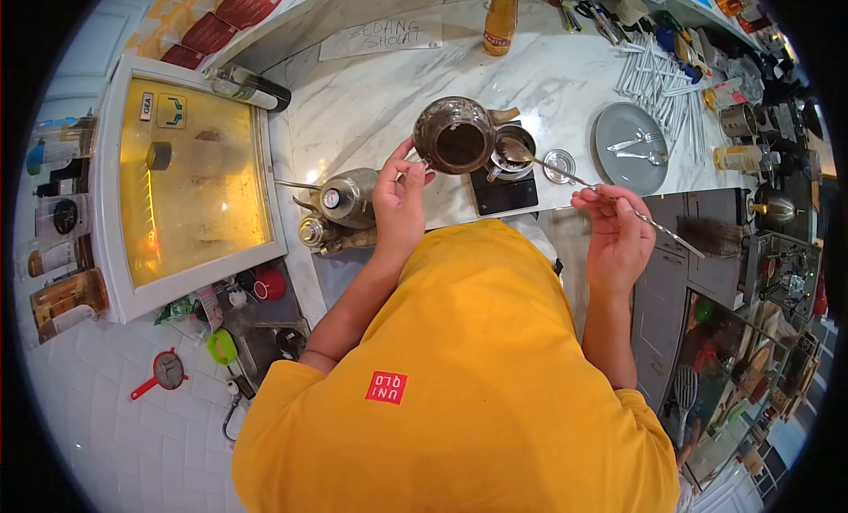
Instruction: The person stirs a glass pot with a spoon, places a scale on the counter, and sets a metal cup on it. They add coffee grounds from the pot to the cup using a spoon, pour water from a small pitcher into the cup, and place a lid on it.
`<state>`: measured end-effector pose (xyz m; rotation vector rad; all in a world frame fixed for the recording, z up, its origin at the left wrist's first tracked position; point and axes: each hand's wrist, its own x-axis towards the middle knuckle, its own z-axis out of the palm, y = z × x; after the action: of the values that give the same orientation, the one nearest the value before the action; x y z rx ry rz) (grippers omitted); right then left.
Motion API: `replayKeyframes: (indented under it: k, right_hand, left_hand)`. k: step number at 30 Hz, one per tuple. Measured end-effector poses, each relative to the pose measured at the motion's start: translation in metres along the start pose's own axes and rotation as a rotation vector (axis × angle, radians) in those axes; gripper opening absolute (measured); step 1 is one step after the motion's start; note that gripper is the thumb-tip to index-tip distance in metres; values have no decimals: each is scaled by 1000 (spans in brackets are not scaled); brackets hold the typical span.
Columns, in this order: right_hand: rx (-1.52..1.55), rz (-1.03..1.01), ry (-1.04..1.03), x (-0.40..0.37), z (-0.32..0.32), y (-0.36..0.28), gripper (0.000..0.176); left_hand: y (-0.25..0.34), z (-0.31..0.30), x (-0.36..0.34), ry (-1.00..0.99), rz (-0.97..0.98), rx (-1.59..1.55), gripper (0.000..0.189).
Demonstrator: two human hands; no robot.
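Note:
My left hand (402,195) is closed on the side of a round glass pot (452,116), tilted so that its dark inside faces me. My right hand (618,235) pinches the twisted stem of a long bar spoon (583,179). The spoon's bowl end reaches over a small metal cup (510,172), close beside the pot. Under the cup sits a black digital scale (508,197). A round metal lid (558,165) lies right of the scale. To the left of my left hand stands a steel kettle (353,197) with a dial thermometer.
A grey plate (609,124) with forks and a spoon lies to the right, beside a pile of wrapped straws (658,80). An amber bottle (501,23) stands at the back. On the left is a yellow-lit glass-door cabinet (194,177); a dark bottle (256,87) lies near its corner.

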<state>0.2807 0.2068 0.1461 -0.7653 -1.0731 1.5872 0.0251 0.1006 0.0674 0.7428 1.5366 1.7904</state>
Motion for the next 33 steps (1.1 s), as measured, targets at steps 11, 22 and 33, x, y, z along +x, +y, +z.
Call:
replayKeyframes:
  k: [11, 22, 33]
  right_hand:
    - [-498, -43, -133, 8, -14, 24, 26]
    - [-768, -339, -343, 10, -7, 29, 15]
    - [-808, -373, -346, 9, -3, 29, 18]
  left_hand:
    - [-1, 0, 2, 35, -31, -6, 21]
    - [0, -3, 0, 56, -38, -21, 20]
    - [-3, -2, 3, 51, -32, -38, 20]
